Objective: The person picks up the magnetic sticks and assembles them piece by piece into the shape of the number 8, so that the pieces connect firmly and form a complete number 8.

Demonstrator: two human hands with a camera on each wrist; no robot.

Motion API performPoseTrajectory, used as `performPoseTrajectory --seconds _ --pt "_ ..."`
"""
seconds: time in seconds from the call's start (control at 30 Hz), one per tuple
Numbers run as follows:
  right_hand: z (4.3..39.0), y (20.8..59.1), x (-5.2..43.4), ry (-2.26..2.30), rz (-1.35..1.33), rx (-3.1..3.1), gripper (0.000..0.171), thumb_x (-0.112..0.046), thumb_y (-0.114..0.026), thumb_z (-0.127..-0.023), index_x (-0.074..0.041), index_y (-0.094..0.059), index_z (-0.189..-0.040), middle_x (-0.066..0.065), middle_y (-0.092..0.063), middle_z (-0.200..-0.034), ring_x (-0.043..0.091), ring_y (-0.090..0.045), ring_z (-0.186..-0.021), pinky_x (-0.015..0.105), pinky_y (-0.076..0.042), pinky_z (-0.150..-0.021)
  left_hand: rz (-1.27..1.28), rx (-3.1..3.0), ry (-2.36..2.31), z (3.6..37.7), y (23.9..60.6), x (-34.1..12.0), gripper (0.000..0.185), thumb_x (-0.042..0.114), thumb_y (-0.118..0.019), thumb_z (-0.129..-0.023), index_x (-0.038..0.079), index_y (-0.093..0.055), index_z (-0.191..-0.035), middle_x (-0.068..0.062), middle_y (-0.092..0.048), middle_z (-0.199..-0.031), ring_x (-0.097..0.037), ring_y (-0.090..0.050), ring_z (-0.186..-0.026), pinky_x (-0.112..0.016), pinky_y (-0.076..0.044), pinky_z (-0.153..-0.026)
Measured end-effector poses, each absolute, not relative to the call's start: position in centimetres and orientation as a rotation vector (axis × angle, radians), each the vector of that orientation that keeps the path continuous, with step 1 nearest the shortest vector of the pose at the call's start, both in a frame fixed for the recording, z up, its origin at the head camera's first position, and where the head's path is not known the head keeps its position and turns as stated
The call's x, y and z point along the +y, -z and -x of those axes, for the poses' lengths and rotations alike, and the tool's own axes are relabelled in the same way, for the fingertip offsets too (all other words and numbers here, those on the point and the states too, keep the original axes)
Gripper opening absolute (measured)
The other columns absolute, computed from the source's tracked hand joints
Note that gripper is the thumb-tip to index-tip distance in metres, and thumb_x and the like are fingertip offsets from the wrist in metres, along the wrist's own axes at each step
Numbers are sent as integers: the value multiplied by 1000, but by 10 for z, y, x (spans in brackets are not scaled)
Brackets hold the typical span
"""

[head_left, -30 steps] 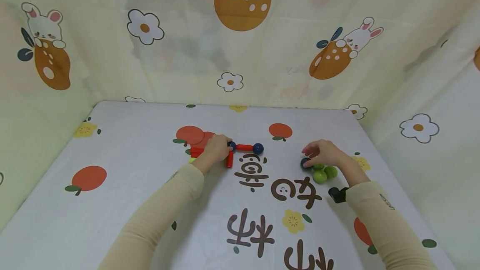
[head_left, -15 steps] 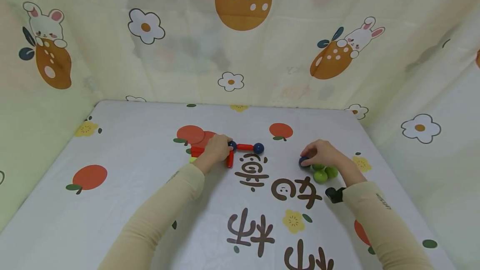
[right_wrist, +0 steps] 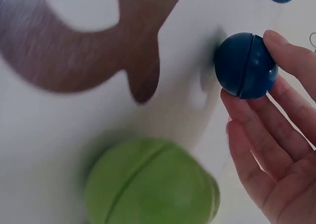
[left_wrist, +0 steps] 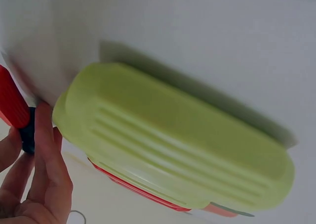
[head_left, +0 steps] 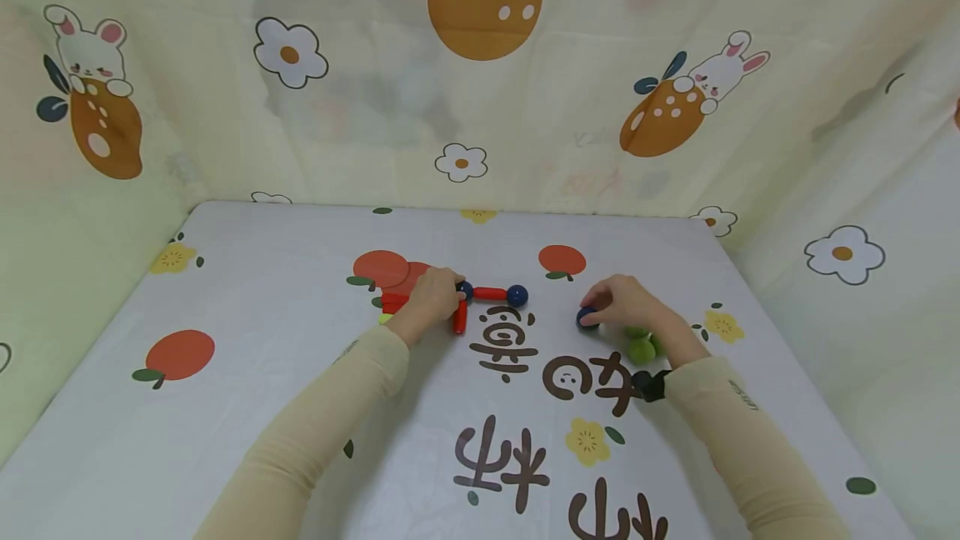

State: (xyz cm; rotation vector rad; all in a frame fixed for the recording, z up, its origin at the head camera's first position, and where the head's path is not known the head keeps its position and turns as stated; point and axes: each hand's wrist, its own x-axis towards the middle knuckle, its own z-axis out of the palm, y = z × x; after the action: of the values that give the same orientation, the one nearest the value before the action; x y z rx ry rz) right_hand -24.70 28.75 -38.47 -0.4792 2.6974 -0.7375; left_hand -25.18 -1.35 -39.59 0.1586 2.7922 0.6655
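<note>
From where I stand, the left hand (head_left: 433,298) covers much of the dark blue corner ball (head_left: 467,291); only one side peeks past the fingertips. The left wrist view catches thumb and fingers closed around that ball, cut off at the picture's edge. The grooved lime-green rod (left_wrist: 177,135) lies beside this hand, hiding most of something red behind it. The right forearm partly blocks the green balls (head_left: 641,351), so I can't count them all.

The right hand (head_left: 626,302) pinches a loose blue ball (right_wrist: 245,66) between thumb and fingertips, just above or on the tabletop; I can't tell which. It is glossy, with a seam round its middle, and sits to the right of the joined pieces, apart from them. There, a red rod (head_left: 491,294) runs from the corner ball to a blue end ball (head_left: 517,296), and a second red rod (head_left: 461,317) points back toward the person.

The white tablecloth (head_left: 262,407) is printed with orange fruit, yellow flowers and brown lettering. Cream curtains (head_left: 360,123) with rabbits and white flowers surround it on three sides.
</note>
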Motion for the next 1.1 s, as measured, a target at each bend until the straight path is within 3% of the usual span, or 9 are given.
performPoseTrajectory --seconds 0.2,0.47,1.1 --pt "247 388 276 744 517 2713 25 -18 -75 -76 -2 -69 -94 5 -68 -86 19 -61 -81 40 -46 -80 -149 2783 -663 253 396 -12 42 18 -58 -90 10 -52 -131 -10 -58 -112 -21 -51 -84 -21 -37 -54" --pt "245 390 261 791 537 2685 27 -20 -75 -77 -3 -68 -96 5 -67 -89 18 -61 -81 34 -48 -74 -134 2771 -662 253 394 -12 42 17 -58 -90 9 -51 -131 -10 -56 -104 -20 -52 -78 -21 -37 -53" --pt "241 396 230 912 666 2583 27 -18 -76 -75 -2 -68 -96 7 -67 -91 16 -63 -81 28 -50 -70 -156 2757 -616 254 392 -11 43 17 -57 -91 8 -50 -132 -11 -55 -103 -20 -52 -81 -21 -38 -56"
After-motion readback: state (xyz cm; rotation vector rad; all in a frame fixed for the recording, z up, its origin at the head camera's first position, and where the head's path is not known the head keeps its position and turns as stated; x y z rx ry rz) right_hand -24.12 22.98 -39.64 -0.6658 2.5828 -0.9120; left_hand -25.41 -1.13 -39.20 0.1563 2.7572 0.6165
